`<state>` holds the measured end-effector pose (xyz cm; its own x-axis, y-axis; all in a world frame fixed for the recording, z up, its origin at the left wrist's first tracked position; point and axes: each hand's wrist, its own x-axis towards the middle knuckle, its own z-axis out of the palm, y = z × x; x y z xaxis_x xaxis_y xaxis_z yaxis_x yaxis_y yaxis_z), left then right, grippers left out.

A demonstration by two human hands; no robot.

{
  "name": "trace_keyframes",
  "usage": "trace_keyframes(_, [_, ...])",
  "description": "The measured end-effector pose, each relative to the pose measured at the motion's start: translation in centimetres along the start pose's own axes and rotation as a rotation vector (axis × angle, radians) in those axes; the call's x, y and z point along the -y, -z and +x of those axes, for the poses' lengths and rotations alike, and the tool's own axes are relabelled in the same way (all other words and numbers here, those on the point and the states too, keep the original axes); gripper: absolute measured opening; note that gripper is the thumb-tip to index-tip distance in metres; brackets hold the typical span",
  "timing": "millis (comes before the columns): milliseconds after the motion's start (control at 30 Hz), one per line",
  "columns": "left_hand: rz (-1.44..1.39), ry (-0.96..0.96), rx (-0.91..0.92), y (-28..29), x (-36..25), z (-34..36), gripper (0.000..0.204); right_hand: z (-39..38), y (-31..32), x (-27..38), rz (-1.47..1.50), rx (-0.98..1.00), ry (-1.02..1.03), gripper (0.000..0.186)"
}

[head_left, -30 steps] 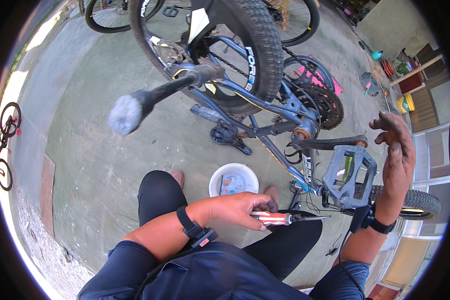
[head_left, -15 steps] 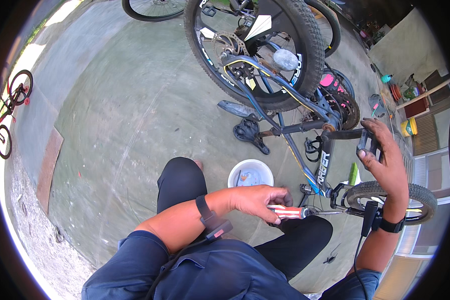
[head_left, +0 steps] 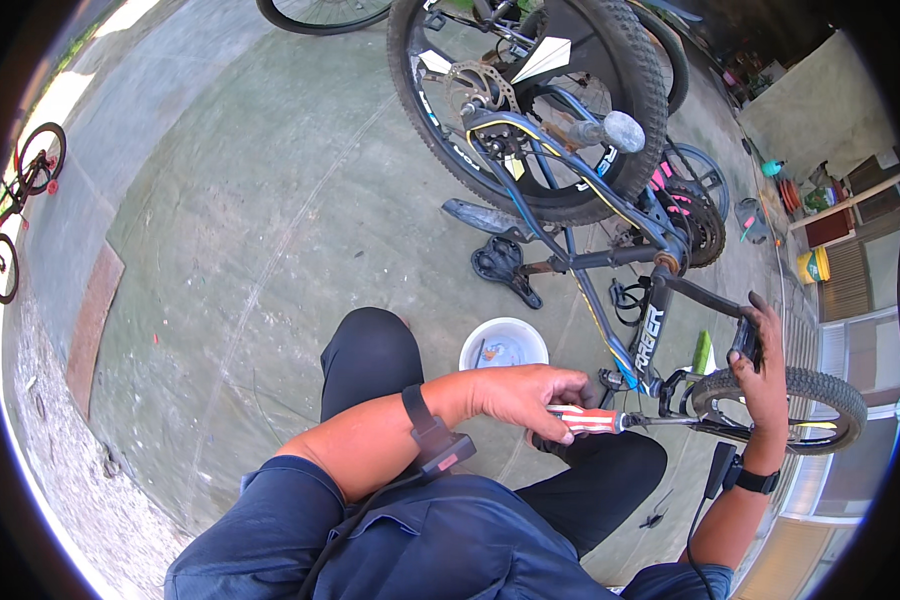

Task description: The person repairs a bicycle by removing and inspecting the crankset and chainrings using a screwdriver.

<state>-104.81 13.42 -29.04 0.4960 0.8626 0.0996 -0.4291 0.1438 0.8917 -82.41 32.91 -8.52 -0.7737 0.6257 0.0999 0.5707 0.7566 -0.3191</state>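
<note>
A blue bicycle frame with yellow stripes stands upside down before me, its black saddle on the floor. Closed around the red-and-white handle of a screwdriver is my left hand; the shaft points right toward the front wheel. My right hand grips a black pedal at the end of the crank arm, its fingers wrapped over the pedal's outer side. Beyond the crank rises the rear wheel with its brake disc.
A white tub with small items inside sits ahead of my knees. A red bicycle stands at the far left near a brown board. Further right are a yellow bucket and a wall with windows.
My right hand and the pedal have moved toward me, and the crank arm has turned with them. The screwdriver stays in my left hand, and the view has shifted slightly.
</note>
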Motion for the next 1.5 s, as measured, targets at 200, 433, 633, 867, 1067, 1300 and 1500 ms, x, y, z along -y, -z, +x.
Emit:
trace_keyframes(200, [0.038, -0.010, 0.001, -0.1, -0.5, -0.1, 0.049, -3.9, -3.3, -5.3, -0.040, -0.003, -0.095, 0.072])
trace_keyframes(433, [0.027, 0.002, 0.013, -0.1, -0.5, 0.3, 0.047, -6.3, -9.3, -10.0, 0.091, 0.008, -0.325, 0.091])
trace_keyframes(633, [0.069, -0.037, -0.005, -0.1, -1.1, -0.1, 0.045, -5.6, -15.3, -11.6, 0.190, 0.026, -0.376, 0.102])
trace_keyframes(867, [0.043, -0.010, 0.008, -0.1, -1.4, 0.3, 0.045, -3.9, -22.7, -11.6, 0.266, 0.042, -0.477, 0.106])
trace_keyframes(1067, [-0.029, 0.002, -0.028, 0.1, -0.8, 0.1, 0.043, -1.3, -26.0, -9.9, 0.354, 0.024, -0.451, 0.093])
trace_keyframes(1300, [-0.049, 0.022, -0.028, 0.0, -1.1, -0.1, 0.041, 0.2, -28.2, -8.7, 0.461, 0.014, -0.494, 0.088])
trace_keyframes(1500, [-0.072, 0.020, -0.019, 0.0, -1.1, 0.2, 0.041, 0.8, -30.2, -8.3, 0.579, -0.062, -0.485, 0.085])
